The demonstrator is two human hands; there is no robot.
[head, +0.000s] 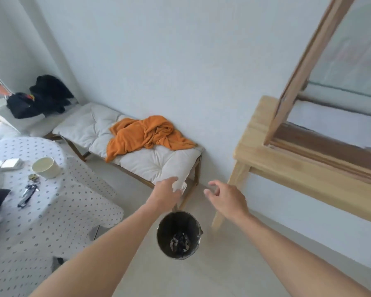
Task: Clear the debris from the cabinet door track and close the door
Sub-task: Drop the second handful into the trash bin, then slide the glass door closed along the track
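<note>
- Two bare forearms reach forward from the bottom of the view, over a pale floor, towards a plain white wall.
- The left hand (166, 190) is closed around a small crumpled white piece of paper or tissue (178, 186); what exactly it is cannot be told.
- The right hand (227, 197) is empty, fingers spread apart and loosely curled, held near the left hand but not touching it.
- Below and between the two hands stands a small round dark waste bin (178, 234) on the floor, with dark and pale scraps lying at its bottom.
- To the right is a light wooden cabinet (287, 159) on angled legs, with a sliding track (328, 153) of darker wood running along its top front edge.
- A wooden-framed door with a frosted glass pane (313, 61) rises tilted from that track; an opening shows beside it, so the door is not closed.
- Any debris in the track is too blurred to make out.
- Behind the hands, against the wall, is a low wooden bench with a tufted white cushion (137, 151).
- A crumpled orange cloth (146, 133) lies on the cushion.
- A heap of black bags or clothing (41, 97) sits at the far left end of the bench.
- At left is a round table with a white dotted tablecloth (41, 202), holding a cream round container (46, 167) and a bunch of keys (29, 192).
</note>
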